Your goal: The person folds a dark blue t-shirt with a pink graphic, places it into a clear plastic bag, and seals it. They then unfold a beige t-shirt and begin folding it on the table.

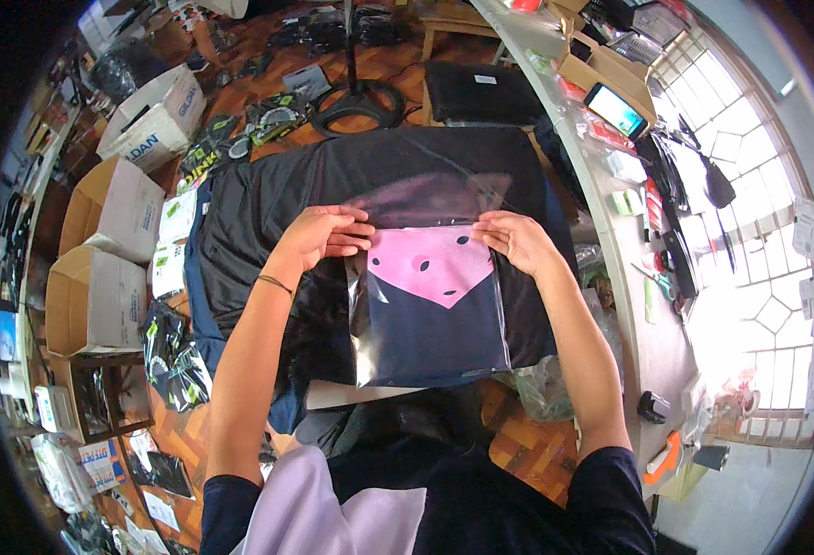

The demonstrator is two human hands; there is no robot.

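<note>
In front of me is a clear plastic bag (360,333) with a folded navy fabric piece (435,340) inside, probably a garment. A pink panel (407,250) with dark spots tapers to a point across its upper part. My left hand (331,236) pinches the bag's upper left corner, and my right hand (511,239) grips the upper right one. Beyond my fingers the bag's see-through flap (435,194) spreads out over black cloth. This black cloth (261,201) covers the work surface under the bag.
Open cardboard boxes (119,298) stand at left, beside packaged items (177,215). Along the right runs a long counter (646,347) with scissors (664,281), a phone (615,111) leaning on a box, and an orange-handled tool (662,458). A black stand base (358,107) rests on the parquet floor.
</note>
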